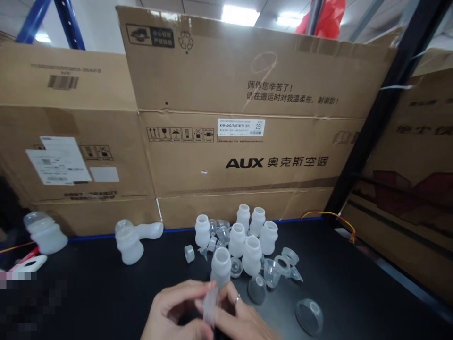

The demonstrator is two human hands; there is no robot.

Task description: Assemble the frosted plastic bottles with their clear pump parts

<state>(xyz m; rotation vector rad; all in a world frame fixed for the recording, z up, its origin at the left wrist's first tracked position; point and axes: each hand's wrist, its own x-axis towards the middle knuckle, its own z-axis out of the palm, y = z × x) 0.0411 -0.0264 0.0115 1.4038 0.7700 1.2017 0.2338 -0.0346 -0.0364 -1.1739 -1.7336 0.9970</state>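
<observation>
Low in the middle, my left hand (173, 309) and my right hand (244, 318) meet around a translucent plastic ring (210, 304), seen edge-on and slightly blurred. The left thumb and fingers pinch it from one side, while the right fingers press on it from the other. Just beyond my fingers stands an open white bottle (222, 262), upright. Behind it are several more open white bottles (252, 255). Among them lie loose clear parts: a bottle collar (282, 265), a clear cup-shaped part (272, 273), a small cap (189, 254) and a clear dome cover (256, 289).
A larger clear dome (309, 316) lies at the right. Capped white bottles stand left, one (129, 242) beside a bottle on its side (150, 230), another (44, 233) at the far left. Cardboard panels (191, 156) wall the black table's back; a dark post (371, 113) rises right.
</observation>
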